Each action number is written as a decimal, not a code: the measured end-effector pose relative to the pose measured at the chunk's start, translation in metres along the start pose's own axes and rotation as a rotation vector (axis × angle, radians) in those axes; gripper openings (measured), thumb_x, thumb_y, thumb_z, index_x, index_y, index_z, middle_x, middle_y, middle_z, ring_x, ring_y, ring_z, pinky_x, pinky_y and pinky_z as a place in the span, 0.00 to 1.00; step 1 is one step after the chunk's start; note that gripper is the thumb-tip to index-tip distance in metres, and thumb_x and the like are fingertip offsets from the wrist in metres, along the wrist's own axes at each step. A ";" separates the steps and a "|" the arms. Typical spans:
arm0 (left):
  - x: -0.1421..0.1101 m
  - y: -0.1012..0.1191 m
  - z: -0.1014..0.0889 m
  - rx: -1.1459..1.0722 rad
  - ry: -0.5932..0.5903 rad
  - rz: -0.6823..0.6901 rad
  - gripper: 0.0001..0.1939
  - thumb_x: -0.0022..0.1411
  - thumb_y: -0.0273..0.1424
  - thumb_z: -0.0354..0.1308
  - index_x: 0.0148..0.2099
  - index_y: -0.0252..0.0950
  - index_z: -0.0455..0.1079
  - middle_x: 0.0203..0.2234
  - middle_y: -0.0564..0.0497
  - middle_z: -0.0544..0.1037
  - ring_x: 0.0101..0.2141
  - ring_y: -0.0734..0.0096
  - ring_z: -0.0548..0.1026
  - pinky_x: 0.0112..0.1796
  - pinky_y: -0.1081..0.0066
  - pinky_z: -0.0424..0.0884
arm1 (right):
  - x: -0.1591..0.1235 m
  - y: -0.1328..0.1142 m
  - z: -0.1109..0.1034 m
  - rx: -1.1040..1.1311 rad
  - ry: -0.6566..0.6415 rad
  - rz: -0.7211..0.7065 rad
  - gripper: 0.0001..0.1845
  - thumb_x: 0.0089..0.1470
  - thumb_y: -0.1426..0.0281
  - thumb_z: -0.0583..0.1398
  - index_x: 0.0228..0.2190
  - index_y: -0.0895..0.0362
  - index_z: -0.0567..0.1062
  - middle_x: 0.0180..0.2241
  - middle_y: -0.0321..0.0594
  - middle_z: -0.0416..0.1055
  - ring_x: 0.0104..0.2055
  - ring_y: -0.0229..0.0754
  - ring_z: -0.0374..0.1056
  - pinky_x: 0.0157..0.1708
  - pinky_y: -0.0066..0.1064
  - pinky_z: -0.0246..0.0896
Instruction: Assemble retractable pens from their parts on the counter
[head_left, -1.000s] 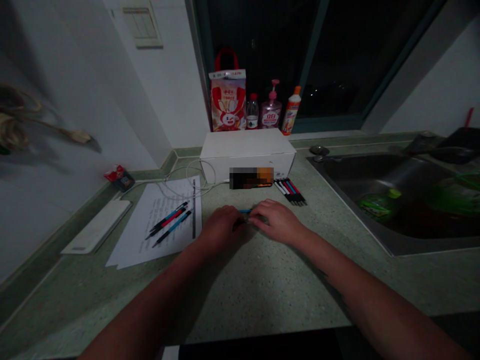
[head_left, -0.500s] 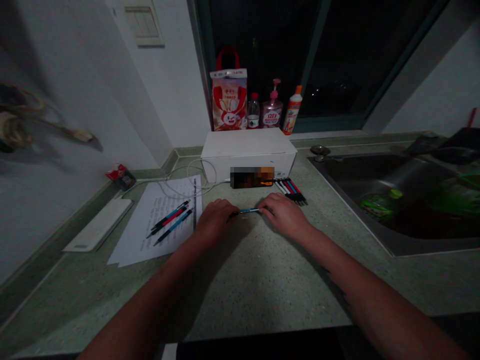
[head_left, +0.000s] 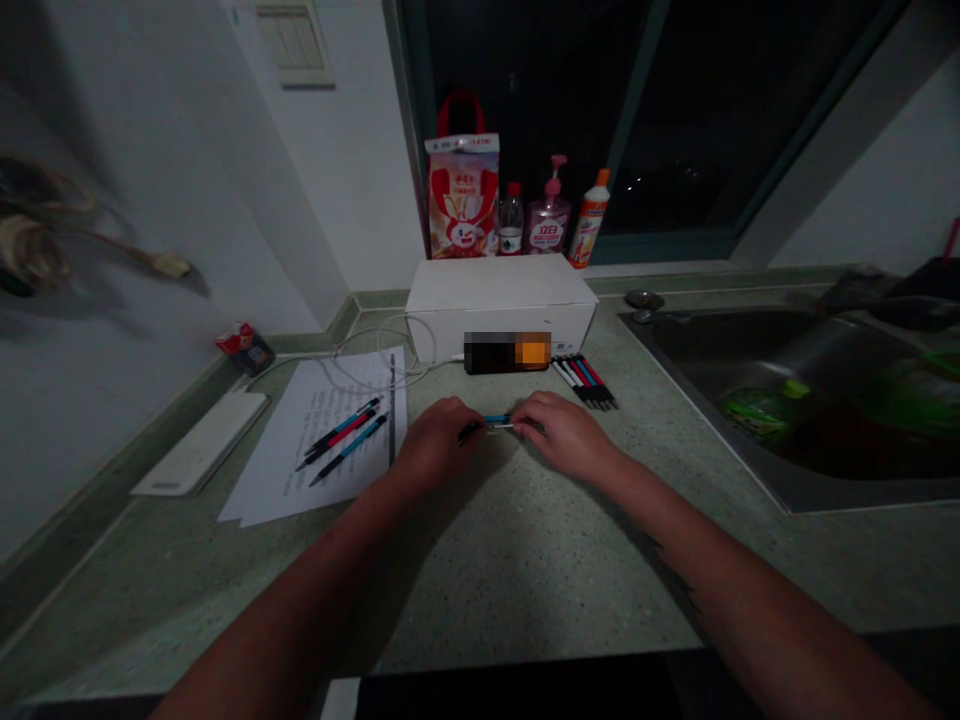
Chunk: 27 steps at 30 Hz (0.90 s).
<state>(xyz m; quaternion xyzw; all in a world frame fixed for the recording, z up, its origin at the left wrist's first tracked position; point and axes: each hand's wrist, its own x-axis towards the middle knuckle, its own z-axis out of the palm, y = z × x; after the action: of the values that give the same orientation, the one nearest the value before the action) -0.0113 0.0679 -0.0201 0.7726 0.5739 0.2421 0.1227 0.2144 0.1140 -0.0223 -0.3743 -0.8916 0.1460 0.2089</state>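
Over the middle of the counter, my left hand (head_left: 442,435) is closed in a pinch on a blue pen barrel (head_left: 496,418). Its dark end runs in under the left fingers. My right hand (head_left: 562,432), also pinched closed, grips a thin pale rod (head_left: 501,427) lying just in front of the blue barrel. Whether the two pieces touch is too small to tell. Several assembled pens (head_left: 585,383) lie side by side beyond my right hand. On paper sheets (head_left: 277,440) to the left lie more pens (head_left: 346,452), two blue and one red.
A phone (head_left: 507,354) with a white cable leans against a white box (head_left: 502,285) behind my hands. A white flat case (head_left: 202,445) and a red packet (head_left: 245,347) are at the left. The sink (head_left: 701,425) opens at the right. Bottles (head_left: 547,220) stand behind the box.
My hands have come slightly closer together. The pale rod now shows beside the blue barrel, where before one blue piece with a pale end spanned the gap. The view has shifted slightly.
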 end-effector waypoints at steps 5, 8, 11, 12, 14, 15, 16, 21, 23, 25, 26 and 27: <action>0.000 -0.001 0.001 0.000 -0.014 0.009 0.10 0.66 0.30 0.56 0.40 0.38 0.80 0.34 0.47 0.78 0.38 0.61 0.74 0.41 0.64 0.68 | 0.001 -0.002 0.000 -0.003 -0.023 -0.014 0.05 0.64 0.73 0.62 0.38 0.56 0.79 0.37 0.43 0.75 0.43 0.46 0.70 0.44 0.36 0.63; 0.001 -0.004 -0.003 0.033 0.001 -0.031 0.10 0.66 0.30 0.56 0.40 0.39 0.80 0.36 0.46 0.78 0.39 0.60 0.74 0.42 0.63 0.68 | 0.001 0.000 -0.007 -0.037 -0.020 0.025 0.06 0.63 0.74 0.61 0.36 0.57 0.79 0.36 0.44 0.75 0.43 0.47 0.70 0.43 0.36 0.62; 0.002 -0.009 -0.005 0.071 0.017 -0.086 0.10 0.65 0.30 0.56 0.41 0.40 0.80 0.37 0.45 0.78 0.40 0.57 0.75 0.41 0.61 0.69 | 0.001 0.003 -0.013 -0.048 -0.048 0.056 0.06 0.61 0.75 0.61 0.35 0.57 0.80 0.36 0.44 0.75 0.43 0.47 0.70 0.43 0.36 0.62; 0.002 -0.009 -0.005 0.081 0.006 -0.099 0.10 0.65 0.30 0.56 0.41 0.39 0.80 0.37 0.44 0.78 0.40 0.57 0.75 0.41 0.61 0.69 | 0.000 0.003 -0.013 -0.047 -0.067 0.055 0.06 0.61 0.76 0.62 0.35 0.57 0.80 0.37 0.44 0.75 0.43 0.47 0.70 0.43 0.35 0.62; 0.001 -0.009 -0.002 0.098 -0.033 -0.110 0.10 0.65 0.28 0.57 0.41 0.39 0.80 0.37 0.44 0.79 0.41 0.57 0.75 0.41 0.61 0.69 | -0.001 0.002 -0.011 -0.044 -0.116 0.042 0.06 0.60 0.76 0.62 0.35 0.57 0.80 0.36 0.43 0.75 0.43 0.46 0.70 0.43 0.35 0.62; 0.001 -0.008 -0.001 0.108 -0.054 -0.110 0.10 0.65 0.28 0.57 0.41 0.39 0.80 0.37 0.44 0.79 0.41 0.56 0.75 0.41 0.62 0.69 | -0.001 0.001 -0.009 -0.042 -0.140 0.036 0.05 0.60 0.76 0.63 0.35 0.57 0.80 0.36 0.43 0.75 0.43 0.46 0.70 0.43 0.35 0.62; 0.001 -0.007 0.001 0.120 -0.071 -0.109 0.10 0.65 0.28 0.57 0.41 0.39 0.80 0.37 0.44 0.79 0.41 0.56 0.76 0.42 0.62 0.69 | -0.001 0.000 -0.007 -0.039 -0.159 0.031 0.05 0.60 0.75 0.63 0.35 0.56 0.80 0.36 0.43 0.75 0.42 0.46 0.70 0.43 0.35 0.62; 0.001 0.001 0.003 0.170 -0.117 -0.138 0.09 0.66 0.29 0.57 0.43 0.37 0.80 0.39 0.44 0.79 0.43 0.56 0.76 0.43 0.62 0.70 | -0.002 -0.003 -0.001 -0.043 -0.194 0.038 0.04 0.58 0.74 0.65 0.36 0.56 0.80 0.37 0.42 0.75 0.43 0.46 0.71 0.43 0.35 0.62; 0.001 0.002 0.002 0.177 -0.132 -0.145 0.09 0.67 0.29 0.57 0.43 0.37 0.80 0.39 0.44 0.80 0.43 0.57 0.77 0.43 0.63 0.70 | -0.002 -0.002 -0.001 -0.046 -0.195 0.045 0.03 0.58 0.74 0.65 0.36 0.56 0.80 0.37 0.42 0.75 0.43 0.46 0.71 0.43 0.35 0.62; 0.001 0.001 0.001 0.178 -0.126 -0.144 0.09 0.66 0.29 0.58 0.42 0.38 0.80 0.39 0.44 0.80 0.44 0.56 0.77 0.44 0.62 0.70 | -0.001 -0.002 -0.001 -0.051 -0.194 0.045 0.03 0.58 0.75 0.65 0.35 0.56 0.80 0.36 0.42 0.75 0.43 0.46 0.71 0.43 0.34 0.62; 0.001 0.000 0.001 0.169 -0.112 -0.147 0.08 0.66 0.30 0.58 0.43 0.38 0.80 0.39 0.44 0.80 0.44 0.56 0.77 0.45 0.62 0.70 | -0.001 -0.001 -0.001 -0.053 -0.193 0.042 0.03 0.58 0.75 0.65 0.34 0.56 0.80 0.36 0.42 0.75 0.42 0.45 0.71 0.43 0.34 0.62; 0.001 -0.001 0.001 0.149 -0.091 -0.156 0.08 0.66 0.30 0.59 0.44 0.38 0.79 0.40 0.44 0.80 0.44 0.56 0.77 0.45 0.62 0.71 | -0.001 -0.001 -0.001 -0.054 -0.191 0.039 0.03 0.58 0.75 0.65 0.34 0.56 0.80 0.36 0.42 0.75 0.42 0.45 0.71 0.43 0.34 0.62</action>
<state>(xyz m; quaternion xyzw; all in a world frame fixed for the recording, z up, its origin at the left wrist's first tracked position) -0.0111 0.0694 -0.0208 0.7427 0.6426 0.1532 0.1096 0.2145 0.1129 -0.0215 -0.3811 -0.9037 0.1611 0.1099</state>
